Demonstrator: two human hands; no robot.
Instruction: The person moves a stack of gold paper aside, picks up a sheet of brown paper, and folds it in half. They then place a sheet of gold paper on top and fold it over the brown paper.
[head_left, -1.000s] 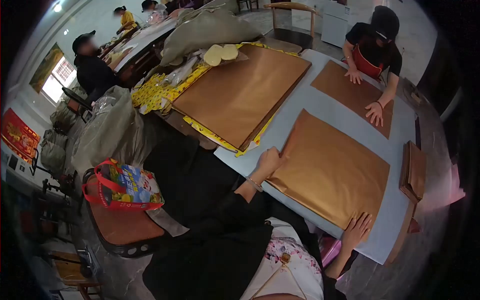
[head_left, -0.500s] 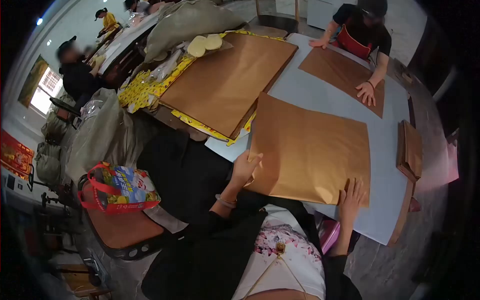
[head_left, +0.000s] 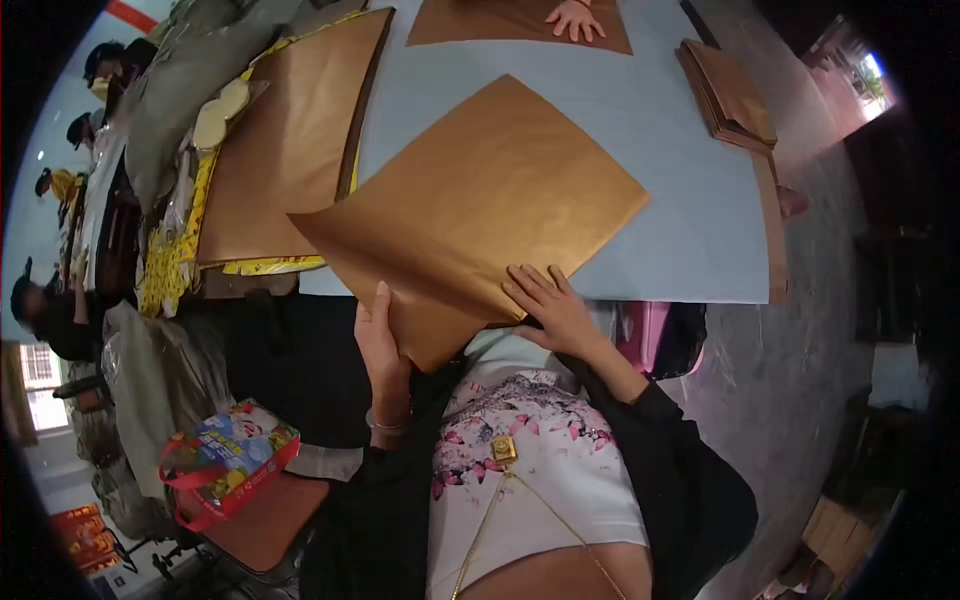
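A large sheet of brown paper (head_left: 510, 180) lies turned cornerwise on the pale blue table (head_left: 690, 220), its near corner hanging over the edge toward my body. My left hand (head_left: 378, 335) is at the sheet's near left edge, closed on it, with the thumb or a finger along the paper and the rest hidden beneath. My right hand (head_left: 552, 310) rests on the near right part of the sheet, fingers apart and flat. The paper bends upward between my hands and its left corner.
A stack of brown sheets (head_left: 285, 130) lies on yellow patterned wrapping at left. Folded brown paper (head_left: 728, 95) sits at right. Across the table, a co-worker's hand (head_left: 577, 18) rests on another brown sheet (head_left: 480, 25). A colourful bag (head_left: 235, 460) stands on a chair.
The view has swung down and to the right. The sheet has been turned so one corner points toward me, and both hands have moved with it.
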